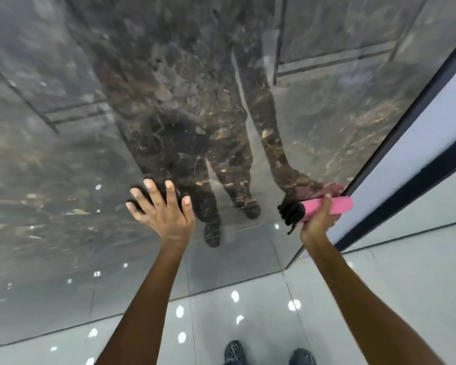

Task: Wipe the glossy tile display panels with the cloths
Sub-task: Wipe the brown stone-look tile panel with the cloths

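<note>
A tall glossy dark marble tile panel stands in front of me and mirrors my legs and arms. My left hand lies flat against its lower part with the fingers spread and holds nothing. My right hand grips a rolled pink cloth together with a bundle of black threads, pressed to the panel close to its right edge.
A dark frame strip runs along the panel's right edge, with a white wall beyond it. A shiny grey tiled floor reflects ceiling lights. My dark shoes stand just below the panel's foot.
</note>
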Demonstrator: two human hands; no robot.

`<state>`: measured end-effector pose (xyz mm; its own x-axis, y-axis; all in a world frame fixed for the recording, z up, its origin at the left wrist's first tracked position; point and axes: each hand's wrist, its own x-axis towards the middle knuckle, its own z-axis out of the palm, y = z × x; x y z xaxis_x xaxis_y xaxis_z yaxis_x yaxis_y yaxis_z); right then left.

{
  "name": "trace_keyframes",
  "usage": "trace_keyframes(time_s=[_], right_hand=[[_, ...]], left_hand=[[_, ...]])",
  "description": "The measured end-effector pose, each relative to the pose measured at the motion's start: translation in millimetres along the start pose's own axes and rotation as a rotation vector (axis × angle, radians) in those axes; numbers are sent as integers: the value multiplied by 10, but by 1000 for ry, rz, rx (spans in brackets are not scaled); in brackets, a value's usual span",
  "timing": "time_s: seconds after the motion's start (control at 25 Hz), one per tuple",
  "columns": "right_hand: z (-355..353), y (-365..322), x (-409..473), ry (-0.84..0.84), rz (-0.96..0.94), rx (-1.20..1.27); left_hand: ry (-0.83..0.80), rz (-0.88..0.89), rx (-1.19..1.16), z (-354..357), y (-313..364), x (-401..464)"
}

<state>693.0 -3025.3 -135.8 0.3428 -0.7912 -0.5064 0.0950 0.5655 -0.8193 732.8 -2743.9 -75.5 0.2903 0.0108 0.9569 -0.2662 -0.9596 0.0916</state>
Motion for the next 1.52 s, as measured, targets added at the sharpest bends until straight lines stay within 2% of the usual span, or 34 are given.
trace_keyframes(time_s=[0.12,0.24,0.36,0.48,0.6,0.68,0.88,1.04,1.2,1.36,1.44,1.52], right_hand=[[22,220,-469,-178,126,35],[-172,254,-844,-310,189,-221],[-388,-54,-1072,-410,101,-443],[-518,-485,-1403,-491,-71,-591],[-754,-799,-1741,-563,-263,-747],[-1012,-896,-1931,-595,-329,-775],[-1897,-811,-2328,-764,-397,-901],[-2502,-539,-2608,-860,-367,-961],[-3045,-309,-3001,-1049,-303,-1036],[-3340,-123,-3456,-1309,-429,-1034],[-3407,9,-3711,-1437,-503,-1030],[-3413,184,-3984,-1520,-501,-1079]], left_hand=[[-61,-18,-9,-86,-33,-2],[-197,-59,-81,-276,-16,9],[-400,-180,-197,-599,92,62],[-625,-463,-486,-1137,326,85],[-739,-803,-658,-1722,569,52],[-720,-970,-688,-2120,659,-37],[-593,-1230,-696,-3255,894,-506],[-493,-1354,-611,-4141,1108,-835],[-340,-1468,-515,-4939,1196,-1010],[-167,-1512,-433,-5461,1033,-1102],[-111,-1550,-403,-5671,834,-1179],[-83,-1586,-387,-5859,558,-1252]])
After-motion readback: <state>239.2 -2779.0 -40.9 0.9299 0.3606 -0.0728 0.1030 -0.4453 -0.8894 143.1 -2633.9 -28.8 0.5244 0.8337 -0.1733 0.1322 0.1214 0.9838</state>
